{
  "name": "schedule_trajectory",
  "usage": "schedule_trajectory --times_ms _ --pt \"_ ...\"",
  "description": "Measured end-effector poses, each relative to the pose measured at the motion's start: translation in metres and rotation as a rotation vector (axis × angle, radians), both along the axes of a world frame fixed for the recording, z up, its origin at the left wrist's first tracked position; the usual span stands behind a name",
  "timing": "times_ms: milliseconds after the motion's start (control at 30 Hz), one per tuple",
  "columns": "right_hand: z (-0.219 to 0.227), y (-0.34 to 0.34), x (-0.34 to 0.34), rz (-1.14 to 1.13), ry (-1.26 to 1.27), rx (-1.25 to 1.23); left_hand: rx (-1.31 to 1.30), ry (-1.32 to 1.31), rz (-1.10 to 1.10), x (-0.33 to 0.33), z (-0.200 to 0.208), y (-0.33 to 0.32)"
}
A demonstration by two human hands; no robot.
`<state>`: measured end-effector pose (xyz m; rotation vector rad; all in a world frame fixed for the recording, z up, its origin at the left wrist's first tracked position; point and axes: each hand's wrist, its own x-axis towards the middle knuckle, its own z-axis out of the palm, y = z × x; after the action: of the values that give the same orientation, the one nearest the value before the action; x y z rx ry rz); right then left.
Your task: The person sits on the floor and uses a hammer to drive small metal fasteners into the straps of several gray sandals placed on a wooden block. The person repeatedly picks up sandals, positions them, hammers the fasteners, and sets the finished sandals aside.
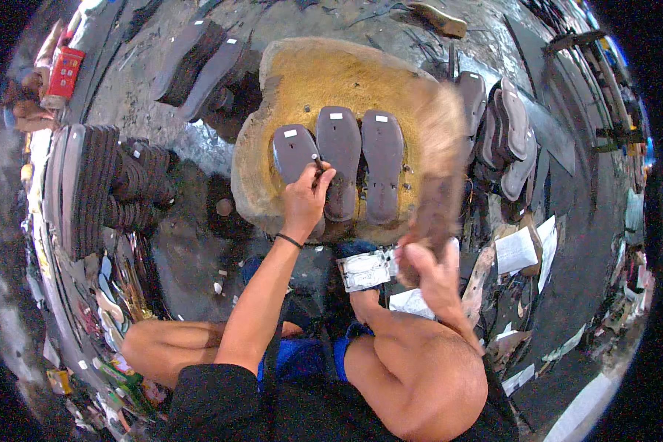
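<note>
Three dark sole pieces lie side by side on a yellowish block: a left sole [289, 147], a middle sole [338, 151] and a right sole [382, 155]. Each bears a small white label near its top, and holes show in them. My left hand [304, 202] is closed, pinching a thin hole punch [315, 157] with a shiny round head over the left sole. Its lower tip is hidden by my fingers. My right hand [435, 280] is wrapped round a wooden mallet [440, 184], raised beside the right sole and smeared by motion.
The thick block [339, 62] has a rough stone-like rim. Stacked soles [81, 191] stand at the left, with more soles [199, 62] at the far left and another pile [510, 132] at the right. White paper pieces [516, 250] and scraps lie around my legs.
</note>
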<state>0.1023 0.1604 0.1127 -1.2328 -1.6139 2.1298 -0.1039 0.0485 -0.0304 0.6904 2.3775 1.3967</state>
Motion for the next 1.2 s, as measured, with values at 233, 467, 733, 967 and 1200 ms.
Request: schedule_trajectory --times_ms 233,467,733,967,1200 --pt "0.006 0.024 -0.024 0.061 0.711 0.343 -0.022 0.242 -0.062 -0.001 0.000 -0.010" --pt "-0.088 -0.016 0.008 0.268 -0.053 -0.275 -0.093 0.303 -0.169 -0.008 -0.010 0.000" --pt "-0.122 -0.033 0.016 0.179 -0.044 -0.484 0.430 -0.570 0.343 -0.019 0.026 -0.030" --pt "-0.124 -0.048 -0.040 0.139 0.073 -0.405 0.252 -0.517 0.432 0.046 0.020 -0.080" --pt "-0.110 -0.051 -0.020 0.062 0.015 -0.493 0.281 -0.517 0.137 0.074 0.030 -0.070"
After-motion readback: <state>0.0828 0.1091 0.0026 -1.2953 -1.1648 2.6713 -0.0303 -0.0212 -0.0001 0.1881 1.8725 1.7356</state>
